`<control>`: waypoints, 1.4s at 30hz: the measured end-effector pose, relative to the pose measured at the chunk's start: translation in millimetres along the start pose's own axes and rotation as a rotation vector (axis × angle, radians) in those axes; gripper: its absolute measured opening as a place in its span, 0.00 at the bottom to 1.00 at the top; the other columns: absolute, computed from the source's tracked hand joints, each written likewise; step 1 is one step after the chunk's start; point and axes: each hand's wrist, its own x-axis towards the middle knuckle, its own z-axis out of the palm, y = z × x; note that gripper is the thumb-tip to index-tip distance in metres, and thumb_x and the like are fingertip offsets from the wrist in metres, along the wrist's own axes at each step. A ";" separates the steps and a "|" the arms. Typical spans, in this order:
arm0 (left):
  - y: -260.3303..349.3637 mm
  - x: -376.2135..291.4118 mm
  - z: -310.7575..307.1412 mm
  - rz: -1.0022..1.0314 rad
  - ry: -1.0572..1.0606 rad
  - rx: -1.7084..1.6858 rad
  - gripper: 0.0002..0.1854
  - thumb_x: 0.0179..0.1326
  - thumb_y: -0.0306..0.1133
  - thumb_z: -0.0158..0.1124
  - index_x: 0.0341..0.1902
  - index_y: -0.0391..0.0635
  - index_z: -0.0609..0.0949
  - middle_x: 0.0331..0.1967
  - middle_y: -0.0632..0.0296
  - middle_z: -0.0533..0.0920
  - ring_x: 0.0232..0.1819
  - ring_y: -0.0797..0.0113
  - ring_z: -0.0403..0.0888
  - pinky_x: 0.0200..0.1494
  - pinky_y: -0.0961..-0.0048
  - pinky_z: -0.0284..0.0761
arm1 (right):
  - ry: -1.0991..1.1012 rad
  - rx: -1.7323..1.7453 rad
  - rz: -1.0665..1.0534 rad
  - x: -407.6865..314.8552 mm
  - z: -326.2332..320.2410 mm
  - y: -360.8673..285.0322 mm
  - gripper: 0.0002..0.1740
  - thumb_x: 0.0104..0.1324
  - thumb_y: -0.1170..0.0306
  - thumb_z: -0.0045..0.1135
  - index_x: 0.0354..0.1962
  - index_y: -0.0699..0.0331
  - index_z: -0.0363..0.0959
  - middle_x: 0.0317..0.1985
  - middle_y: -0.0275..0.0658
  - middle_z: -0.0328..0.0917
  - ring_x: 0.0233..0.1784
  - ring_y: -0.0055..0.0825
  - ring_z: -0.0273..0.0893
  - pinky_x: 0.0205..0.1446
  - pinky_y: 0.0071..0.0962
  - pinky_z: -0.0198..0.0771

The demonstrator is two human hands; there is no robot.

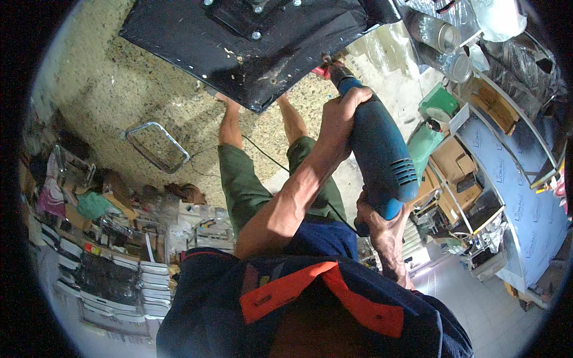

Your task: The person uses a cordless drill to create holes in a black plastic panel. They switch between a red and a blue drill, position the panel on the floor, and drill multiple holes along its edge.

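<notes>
A blue corded-style power drill is held in both my hands, pointing away from me. My left hand wraps the front of its body, just behind the chuck. At the rear, my right hand grips the handle, whose trigger is hidden. The drill's tip lies by the right edge of a black-covered panel; whether it touches cannot be told. A black mounting plate with several bright bolts sits on that panel. Beside the chuck shows a small red part, mostly hidden.
On the speckled floor lies a rounded metal frame, with a thin dark cable near my legs. Shelving at right carries cardboard boxes, clear jars and a blue sheet bearing writing. Clutter and stacked parts fill the left.
</notes>
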 end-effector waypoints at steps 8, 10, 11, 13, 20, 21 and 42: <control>-12.9 36.3 17.4 -0.002 0.036 -0.108 0.18 0.64 0.45 0.67 0.33 0.40 0.84 0.26 0.64 0.82 0.26 0.72 0.79 0.31 0.70 0.74 | 0.001 -0.101 -0.129 42.1 -26.6 -4.2 0.14 0.56 0.75 0.73 0.40 0.65 0.81 0.33 0.35 0.85 0.33 0.24 0.84 0.39 0.28 0.77; -14.8 42.0 20.2 0.011 0.037 -0.145 0.18 0.64 0.45 0.67 0.33 0.40 0.85 0.26 0.64 0.83 0.26 0.72 0.79 0.32 0.70 0.74 | -0.030 -0.105 -0.127 52.2 -34.2 1.9 0.20 0.56 0.71 0.73 0.47 0.66 0.82 0.34 0.36 0.85 0.33 0.25 0.84 0.42 0.29 0.79; -15.5 44.6 20.8 0.018 0.038 -0.163 0.18 0.64 0.45 0.67 0.33 0.40 0.85 0.26 0.64 0.83 0.26 0.72 0.79 0.32 0.70 0.74 | -0.045 -0.103 -0.122 55.8 -36.9 1.2 0.20 0.56 0.71 0.73 0.47 0.66 0.82 0.34 0.36 0.86 0.33 0.25 0.84 0.43 0.29 0.79; -17.4 49.0 20.6 0.024 0.036 -0.152 0.18 0.65 0.45 0.67 0.34 0.40 0.85 0.26 0.64 0.83 0.26 0.72 0.79 0.32 0.70 0.74 | -0.070 -0.094 -0.113 60.7 -39.9 -6.4 0.20 0.56 0.71 0.74 0.47 0.66 0.82 0.34 0.36 0.86 0.34 0.25 0.84 0.44 0.28 0.79; -20.2 54.3 25.8 0.034 0.056 -0.170 0.18 0.64 0.45 0.67 0.35 0.39 0.85 0.27 0.63 0.83 0.27 0.71 0.79 0.33 0.69 0.74 | -0.076 -0.251 -0.152 67.2 -45.9 -10.5 0.10 0.58 0.75 0.71 0.38 0.65 0.81 0.34 0.35 0.85 0.34 0.26 0.85 0.39 0.31 0.78; -19.0 54.3 25.7 0.033 0.056 -0.177 0.18 0.64 0.45 0.67 0.35 0.39 0.85 0.27 0.63 0.83 0.27 0.71 0.80 0.33 0.69 0.74 | -0.061 -0.215 -0.103 69.0 -44.7 -11.7 0.11 0.57 0.75 0.71 0.38 0.65 0.81 0.34 0.35 0.85 0.34 0.26 0.85 0.39 0.31 0.79; -17.9 63.8 16.3 0.022 0.027 -0.181 0.17 0.65 0.44 0.67 0.44 0.41 0.82 0.31 0.61 0.83 0.30 0.67 0.83 0.37 0.68 0.80 | -0.183 -0.331 0.099 95.7 -61.9 23.7 0.44 0.62 0.39 0.59 0.61 0.65 0.63 0.51 0.43 0.69 0.52 0.34 0.70 0.60 0.31 0.71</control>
